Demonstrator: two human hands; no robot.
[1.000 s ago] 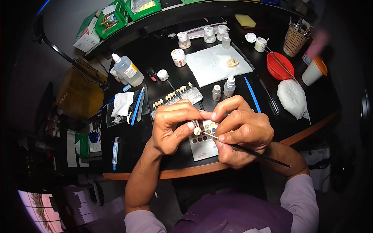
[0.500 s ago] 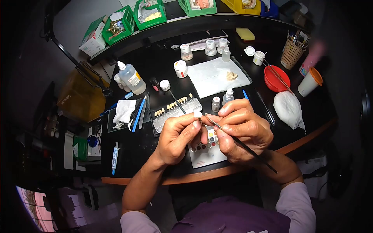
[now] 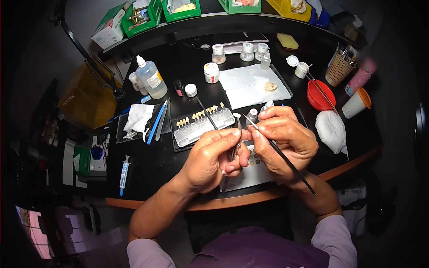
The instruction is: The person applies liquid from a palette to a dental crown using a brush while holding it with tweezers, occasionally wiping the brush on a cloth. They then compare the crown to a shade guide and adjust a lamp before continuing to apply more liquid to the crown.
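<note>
My left hand (image 3: 208, 154) is closed around a slim metal clamping tool (image 3: 239, 134), held upright. At the tool's tip sits a small white tooth-shaped piece (image 3: 237, 115), probably a dental crown. My right hand (image 3: 288, 140) pinches a fine brush (image 3: 289, 164) with a black handle; its thin tip points at the white piece, close beside it. Whether the tip touches cannot be made out. Below both hands lies a pale palette card (image 3: 245, 178) with coloured dots, partly covered by my fingers. Left of them is a tooth shade guide (image 3: 203, 128), with a dark stick across it.
A white sheet (image 3: 241, 87) carries a small tooth model (image 3: 270, 86). Around it stand jars (image 3: 211, 73), a clear bottle (image 3: 152, 78), a red bowl (image 3: 321, 95) and a lidded cup (image 3: 356, 105). A blue-labelled syringe (image 3: 124, 174) lies left, crumpled white tissue (image 3: 330, 127) right.
My left hand has turned, bringing the clamping tool and white piece upright into clearer view. The brush has shifted slightly and stays near the piece. The whole view has moved a little.
</note>
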